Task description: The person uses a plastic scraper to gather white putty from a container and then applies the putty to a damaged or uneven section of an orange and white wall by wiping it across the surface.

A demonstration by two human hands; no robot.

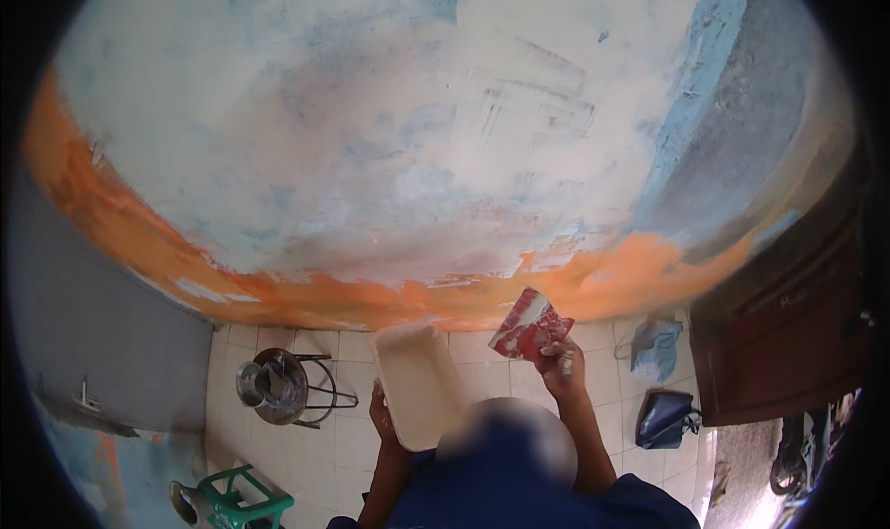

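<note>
My left hand [381, 416] is wrapped round the left side of a cream-coloured rectangular tray [419, 381], held up in front of my body. Pale material coats its inside, though I cannot make out how much lies in it. In my right hand [564, 369] is a flat red putty scraper [530, 327], raised and tilted, its face smeared with white. White residue also marks the fingers of that hand. Ahead stands a wall [371, 140] largely covered in whitish filler, with orange paint along its lower part and blue and grey toward the right. Neither hand touches it.
A round stool [283, 390] with a pot-like vessel on it stands at the left on the tiled floor [357, 408]. Nearer left is a green plastic stool [246, 499]. A light-blue bag [655, 348] and a dark-blue bag [666, 420] lie at the right, by a brown door [779, 320].
</note>
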